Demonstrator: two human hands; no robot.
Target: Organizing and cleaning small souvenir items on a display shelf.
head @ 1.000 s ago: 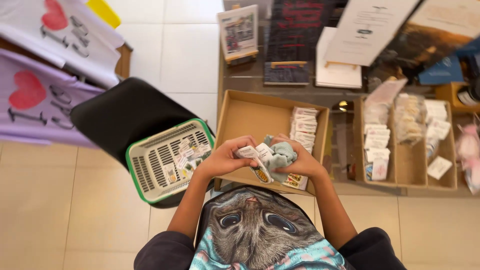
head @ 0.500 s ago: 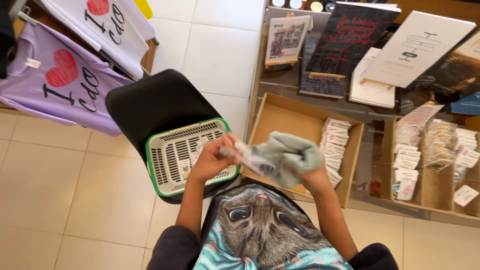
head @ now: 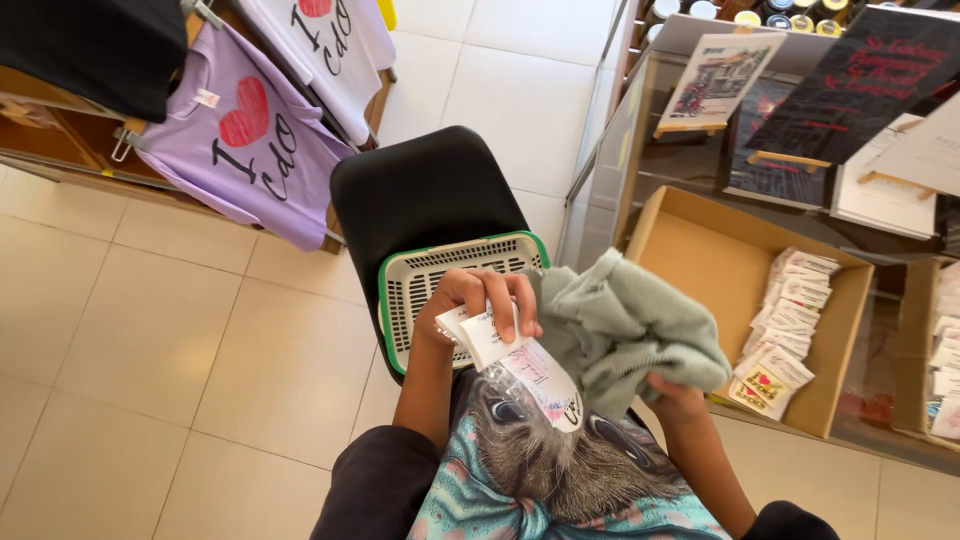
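My left hand (head: pixel 478 312) grips a small stack of clear-wrapped printed packets (head: pixel 512 358), held over the near edge of a beige plastic basket with a green rim (head: pixel 395 290). The lowest packet hangs down toward my shirt. My right hand (head: pixel 676 398) holds a bunched grey-green cloth (head: pixel 625 328) from below; the cloth hides most of its fingers. The cloth sits just right of the packets, touching them.
The basket rests on a black chair (head: pixel 420 190). To the right a cardboard box (head: pixel 700 260) holds several similar packets (head: pixel 785 325). Behind it are framed prints and signs on a counter. T-shirts (head: pixel 250 130) hang at the upper left. Pale floor tiles lie around.
My view has swung left and closer. Both hands have moved from the cardboard box toward the basket. The cloth has spread out wider in my right hand.
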